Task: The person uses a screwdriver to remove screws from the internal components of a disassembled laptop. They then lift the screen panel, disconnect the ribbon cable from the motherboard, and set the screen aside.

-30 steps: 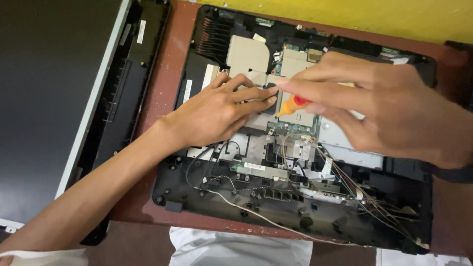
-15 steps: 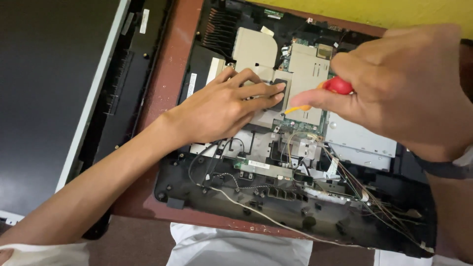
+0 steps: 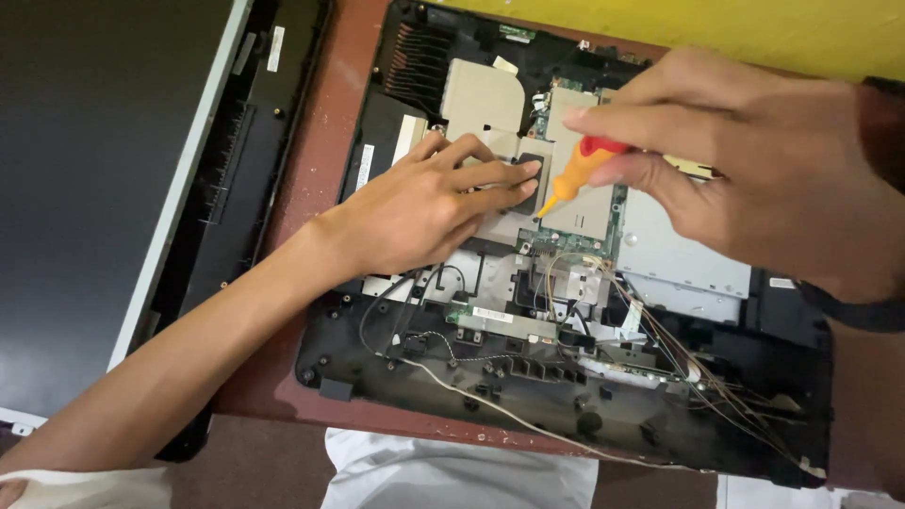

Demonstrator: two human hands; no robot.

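The small screwdriver (image 3: 573, 177), orange shaft and red cap, is pinched in the closed fingers of the right hand (image 3: 754, 179); its long axis slants down and leftward from that hand, tip on the silver shield plate (image 3: 584, 203) of the opened chassis (image 3: 566, 415). Just left of the tip, the left hand (image 3: 424, 212) lies flat, fingers extended, holding nothing, touching the plate's edge; it is the nearer hand to the tip.
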